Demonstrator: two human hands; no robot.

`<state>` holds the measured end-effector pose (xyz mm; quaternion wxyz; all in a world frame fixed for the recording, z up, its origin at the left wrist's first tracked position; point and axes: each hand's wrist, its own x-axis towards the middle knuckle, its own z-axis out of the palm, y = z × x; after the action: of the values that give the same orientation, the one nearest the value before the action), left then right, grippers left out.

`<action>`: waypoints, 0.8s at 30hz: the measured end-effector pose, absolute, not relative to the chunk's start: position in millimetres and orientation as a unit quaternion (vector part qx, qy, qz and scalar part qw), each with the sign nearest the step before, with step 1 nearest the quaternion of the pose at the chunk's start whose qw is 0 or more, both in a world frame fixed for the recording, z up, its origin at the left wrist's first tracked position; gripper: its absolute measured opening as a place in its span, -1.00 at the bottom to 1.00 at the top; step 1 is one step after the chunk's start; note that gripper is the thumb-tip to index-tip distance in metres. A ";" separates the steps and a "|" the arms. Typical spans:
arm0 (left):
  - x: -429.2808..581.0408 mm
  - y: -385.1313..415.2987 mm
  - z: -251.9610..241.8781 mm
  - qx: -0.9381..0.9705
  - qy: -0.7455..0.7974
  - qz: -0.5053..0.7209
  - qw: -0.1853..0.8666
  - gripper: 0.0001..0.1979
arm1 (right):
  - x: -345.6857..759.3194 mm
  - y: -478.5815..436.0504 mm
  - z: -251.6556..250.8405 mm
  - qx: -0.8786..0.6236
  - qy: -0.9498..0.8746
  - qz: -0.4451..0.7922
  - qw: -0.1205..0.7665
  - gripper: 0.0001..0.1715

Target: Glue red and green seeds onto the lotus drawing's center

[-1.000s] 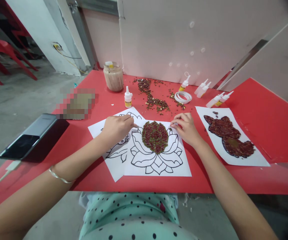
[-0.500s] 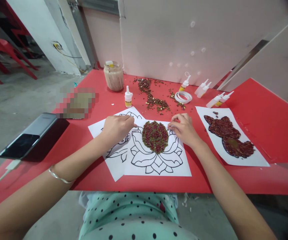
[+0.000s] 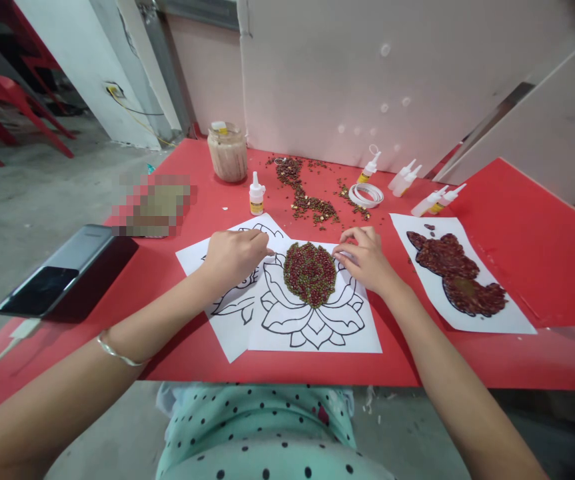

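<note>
A white sheet with a black flower outline point(image 3: 312, 327) lies in front of me on the red table. Red and green beans point(image 3: 310, 273) fill the flower's round centre. Beside it on the left, my left hand point(image 3: 240, 255) rests over the paper with fingers curled together; what they hold, if anything, is hidden. My right hand point(image 3: 364, 253) is at the right edge of the bean patch, fingers loosely bent and apart, fingertips close to the beans. A second outline drawing point(image 3: 230, 333) sits partly beneath the flower sheet and my left hand.
Loose beans point(image 3: 312, 203) are scattered behind the sheets. A glue bottle point(image 3: 256, 195), a cloudy jar point(image 3: 228, 155) and a white tape ring point(image 3: 366, 195) stand nearby. On the right lies a bean-covered picture point(image 3: 457, 267); on the left, a phone-like device point(image 3: 57, 273) with a cable.
My right hand's fingertips have shifted very slightly left at the edge of the bean patch. My left hand and the sheets look the same.
</note>
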<state>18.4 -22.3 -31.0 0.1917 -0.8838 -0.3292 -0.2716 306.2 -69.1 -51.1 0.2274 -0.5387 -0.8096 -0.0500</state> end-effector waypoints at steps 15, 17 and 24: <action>17.8 -19.8 -35.7 -0.882 -0.338 -0.266 0.193 -0.66 | 307.5 -70.8 -48.7 -0.537 -0.815 -0.052 0.210 -0.85; 17.6 -19.7 -35.9 -0.883 -0.345 -0.259 0.183 -0.66 | 307.3 -71.2 -48.0 -0.538 -0.815 -0.050 0.210 -0.84; 18.4 -20.5 -35.5 -0.887 -0.357 -0.238 0.173 -0.67 | 308.2 -71.7 -47.1 -0.538 -0.813 -0.050 0.215 -0.84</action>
<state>18.4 -20.5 -35.5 0.1725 -0.8868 -0.3567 -0.2378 308.2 -71.7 -47.1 0.2154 -0.5381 -0.8134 -0.0496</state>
